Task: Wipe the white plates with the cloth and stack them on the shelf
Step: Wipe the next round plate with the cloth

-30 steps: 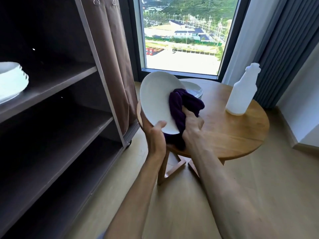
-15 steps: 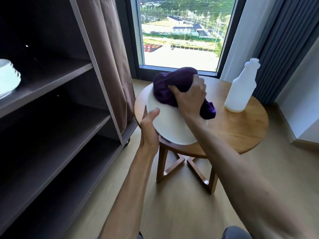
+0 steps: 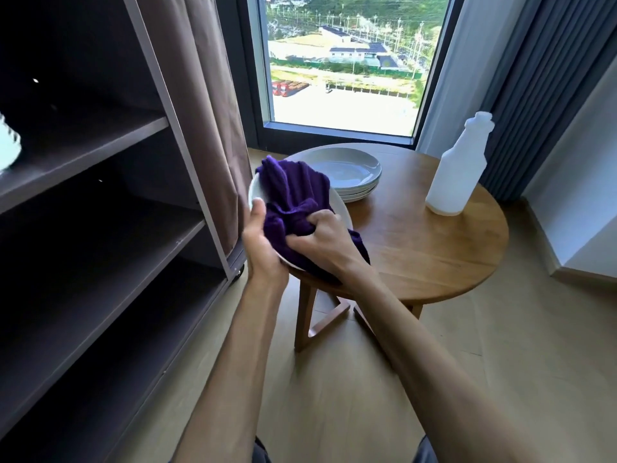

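Observation:
My left hand (image 3: 262,242) grips the near-left rim of a white plate (image 3: 255,192), held tilted over the left edge of the round wooden table (image 3: 434,248). My right hand (image 3: 320,237) clutches a bunched purple cloth (image 3: 290,192) and presses it against the plate's face, hiding most of it. A stack of white plates (image 3: 347,172) sits on the table behind. The dark shelf unit (image 3: 100,202) stands at the left, with a white dish (image 3: 8,150) partly visible on its upper shelf at the frame edge.
A white plastic bottle (image 3: 459,168) stands on the table's right side. A brown curtain (image 3: 197,105) hangs on the shelf unit's side. The window (image 3: 347,61) and grey drapes (image 3: 541,88) lie behind the table. Wooden floor lies around the table's legs.
The cloth hand has slid from the plate's far rim down toward its near side. The held plate shifted left, uncovering the stack of plates behind it.

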Demonstrator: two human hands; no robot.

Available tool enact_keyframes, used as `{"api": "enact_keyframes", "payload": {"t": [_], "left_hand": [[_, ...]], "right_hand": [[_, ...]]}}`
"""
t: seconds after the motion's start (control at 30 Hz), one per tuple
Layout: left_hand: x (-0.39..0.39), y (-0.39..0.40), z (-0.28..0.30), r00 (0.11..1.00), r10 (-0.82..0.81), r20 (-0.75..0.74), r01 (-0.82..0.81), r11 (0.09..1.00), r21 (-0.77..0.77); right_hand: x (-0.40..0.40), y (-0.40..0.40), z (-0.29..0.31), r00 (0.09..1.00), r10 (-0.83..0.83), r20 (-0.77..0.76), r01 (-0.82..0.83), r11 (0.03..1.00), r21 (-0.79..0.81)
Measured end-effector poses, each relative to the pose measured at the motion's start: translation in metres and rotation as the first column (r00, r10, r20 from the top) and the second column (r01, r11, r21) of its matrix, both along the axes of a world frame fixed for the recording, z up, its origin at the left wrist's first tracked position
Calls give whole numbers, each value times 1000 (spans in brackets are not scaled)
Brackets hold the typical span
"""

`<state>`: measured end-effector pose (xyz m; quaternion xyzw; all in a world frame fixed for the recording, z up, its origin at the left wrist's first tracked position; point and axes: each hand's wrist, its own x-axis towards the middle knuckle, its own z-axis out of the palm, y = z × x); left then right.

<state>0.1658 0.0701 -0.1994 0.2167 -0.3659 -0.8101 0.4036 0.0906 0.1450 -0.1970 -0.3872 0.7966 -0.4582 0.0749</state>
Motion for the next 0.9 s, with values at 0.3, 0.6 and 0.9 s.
{"api": "enact_keyframes", "payload": {"t": [0.3, 0.6, 0.9], "left_hand": [[3, 2, -4, 998, 3, 71, 2, 997, -77], [-20, 20, -11, 983, -182, 2, 182, 983, 13], [-10, -3, -12, 998, -20, -57, 22, 999, 31]], "right_hand": [[-37, -12, 2, 864, -473, -171, 496, 858, 135], [-44, -38, 29, 940, -319, -119, 292, 936, -197], [-1, -33, 15, 959, 183, 217, -119, 953, -278]]}}
